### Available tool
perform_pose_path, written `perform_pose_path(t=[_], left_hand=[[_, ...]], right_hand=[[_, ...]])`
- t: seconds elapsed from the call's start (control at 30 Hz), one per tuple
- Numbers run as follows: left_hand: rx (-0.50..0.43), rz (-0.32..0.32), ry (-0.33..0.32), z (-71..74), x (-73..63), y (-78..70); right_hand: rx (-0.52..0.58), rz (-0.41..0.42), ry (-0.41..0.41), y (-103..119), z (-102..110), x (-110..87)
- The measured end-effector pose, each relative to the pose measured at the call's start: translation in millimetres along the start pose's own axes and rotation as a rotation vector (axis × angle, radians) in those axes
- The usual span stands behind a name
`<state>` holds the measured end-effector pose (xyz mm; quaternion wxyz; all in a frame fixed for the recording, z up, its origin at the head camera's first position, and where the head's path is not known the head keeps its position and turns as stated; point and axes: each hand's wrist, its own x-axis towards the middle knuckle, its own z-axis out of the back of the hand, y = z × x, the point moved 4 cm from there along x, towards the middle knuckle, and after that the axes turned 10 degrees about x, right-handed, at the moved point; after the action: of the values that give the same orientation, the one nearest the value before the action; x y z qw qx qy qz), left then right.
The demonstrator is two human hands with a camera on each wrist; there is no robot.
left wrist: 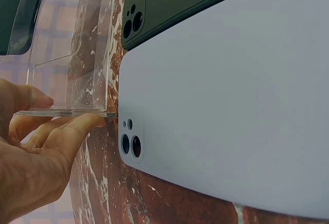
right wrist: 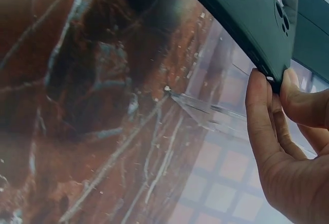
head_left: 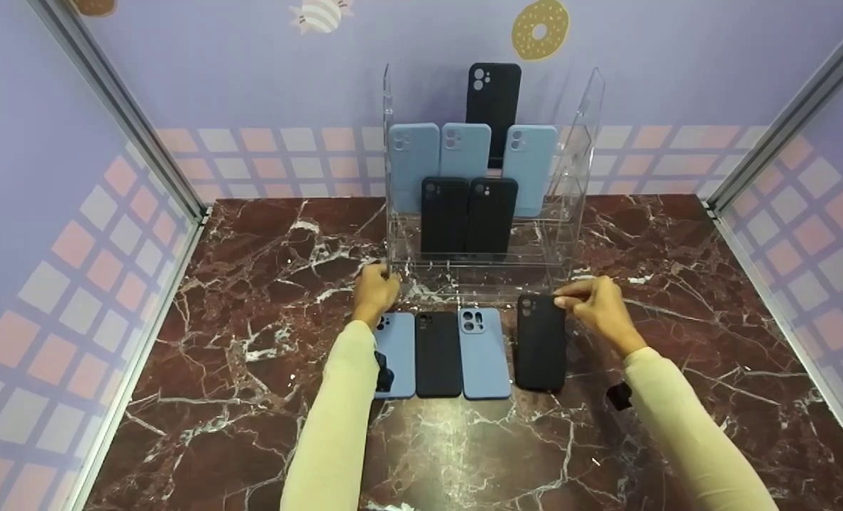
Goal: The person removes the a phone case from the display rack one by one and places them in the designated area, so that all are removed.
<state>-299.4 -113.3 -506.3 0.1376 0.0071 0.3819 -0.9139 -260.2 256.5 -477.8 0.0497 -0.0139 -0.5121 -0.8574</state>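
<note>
My right hand pinches a black phone case by its upper right corner between thumb and fingers. In the right wrist view the case is tilted and raised off the marble surface. My left hand grips the front left side edge of a clear acrylic display stand. The left wrist view has the thumb on one face of the stand's panel and the fingers on the other. Right of that hand lie a blue case, a black case and another blue case in a row.
On the stand's tiers lean two black cases in front, three light blue cases behind them, and one black case at the top. A marbled table lies beneath. Patterned walls close the back and both sides.
</note>
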Motion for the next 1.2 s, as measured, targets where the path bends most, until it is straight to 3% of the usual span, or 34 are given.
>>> perform_pose_path(t=[0.13,0.3,0.6,0.83,1.2], left_hand=[[-0.001,0.007,0.002,-0.2,0.0,0.0],[-0.002,0.010,0.009,0.0,-0.5,-0.2],[0.007,0.011,0.008,0.5,-1.6,-0.9],[-0.003,0.003,0.006,0.7,-1.2,0.0],[-0.012,-0.002,0.016,1.0,-1.5,-0.1]], right_hand=[[0.008,-0.015,0.001,-6,-6,-1.5],[-0.062,-0.021,-0.039,-10,-15,-2.1],[-0.193,0.046,-0.108,-13,-26,-0.8],[-0.219,0.017,-0.141,-16,-32,-0.8],[-0.223,0.042,-0.141,-19,-43,1.4]])
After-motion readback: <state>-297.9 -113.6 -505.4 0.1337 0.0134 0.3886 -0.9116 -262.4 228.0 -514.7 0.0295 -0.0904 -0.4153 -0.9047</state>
